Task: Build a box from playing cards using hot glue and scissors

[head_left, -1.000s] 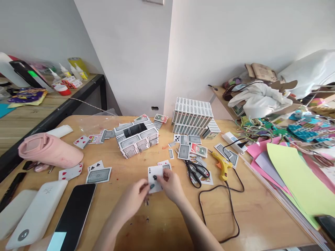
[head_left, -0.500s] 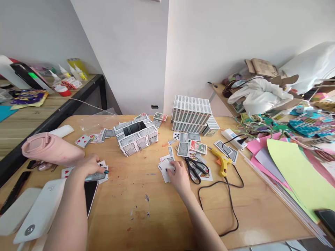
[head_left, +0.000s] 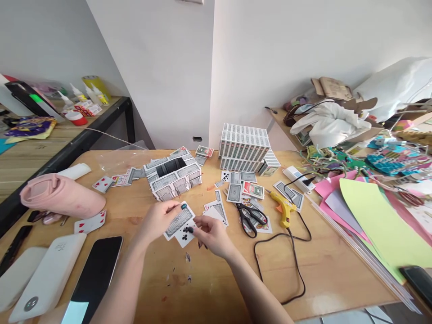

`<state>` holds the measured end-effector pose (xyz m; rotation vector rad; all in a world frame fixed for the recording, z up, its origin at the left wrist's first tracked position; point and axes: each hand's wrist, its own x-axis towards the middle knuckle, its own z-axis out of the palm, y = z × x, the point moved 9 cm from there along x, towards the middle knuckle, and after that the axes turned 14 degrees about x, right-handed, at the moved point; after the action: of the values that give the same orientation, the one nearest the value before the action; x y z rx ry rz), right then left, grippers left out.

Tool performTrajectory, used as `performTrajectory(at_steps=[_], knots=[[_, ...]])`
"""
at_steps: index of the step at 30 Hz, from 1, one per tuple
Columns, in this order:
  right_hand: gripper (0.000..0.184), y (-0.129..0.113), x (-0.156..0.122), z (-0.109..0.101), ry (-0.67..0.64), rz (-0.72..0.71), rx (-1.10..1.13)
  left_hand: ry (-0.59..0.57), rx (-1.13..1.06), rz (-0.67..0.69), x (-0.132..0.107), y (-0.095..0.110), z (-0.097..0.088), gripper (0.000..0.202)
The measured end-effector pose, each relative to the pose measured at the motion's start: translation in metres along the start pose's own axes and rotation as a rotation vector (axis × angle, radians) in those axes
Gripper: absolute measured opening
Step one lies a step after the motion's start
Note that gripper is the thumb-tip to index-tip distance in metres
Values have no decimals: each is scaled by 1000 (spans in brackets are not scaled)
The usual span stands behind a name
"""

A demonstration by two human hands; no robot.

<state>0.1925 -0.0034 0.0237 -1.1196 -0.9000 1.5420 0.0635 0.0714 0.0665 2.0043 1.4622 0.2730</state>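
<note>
The left hand [head_left: 158, 225] pinches a patterned card [head_left: 178, 221], back side up, between thumb and fingers. The right hand [head_left: 214, 236] grips a club card [head_left: 182, 240], face up, by its right side. Both cards overlap over the bench [head_left: 209, 292], on the near side of the box [head_left: 175, 176] (itself covered in cards, with a dark opening on top). Scissors [head_left: 249, 219] lie right of the right hand, the glue gun [head_left: 285, 209] just beyond them.
</note>
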Motion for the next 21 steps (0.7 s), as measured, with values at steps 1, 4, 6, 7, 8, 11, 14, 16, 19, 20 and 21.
performTrajectory(at_steps=[1,4,6,7,8,11,14,16,19,20,21], knots=[[35,0,1,3,-5,20,60,33,-21,1,0,5,1,38],[32,-5,6,-5,67,25,151,187,-41,-35,0,9,-12,39],[32,-10,8,-15,112,20,165,319,-74,-73,0,5,-31,38],[32,-12,8,-20,131,20,166,393,-103,-92,0,2,-42,38],[32,-15,9,-25,150,18,167,463,-144,-108,0,-1,-52,38],[31,-23,9,-37,203,-6,191,560,-297,-121,4,-7,-65,39],[29,-33,10,-38,202,-74,278,512,-412,-127,12,-3,-50,38],[29,-39,12,-25,121,-101,339,491,-483,-112,15,6,-34,35],[30,-46,17,-7,49,-104,359,480,-550,-50,15,25,-16,28],[31,-48,19,-5,64,-108,348,471,-534,-33,16,31,-14,28],[32,-49,21,-6,89,-113,335,463,-497,-22,18,35,-14,28]])
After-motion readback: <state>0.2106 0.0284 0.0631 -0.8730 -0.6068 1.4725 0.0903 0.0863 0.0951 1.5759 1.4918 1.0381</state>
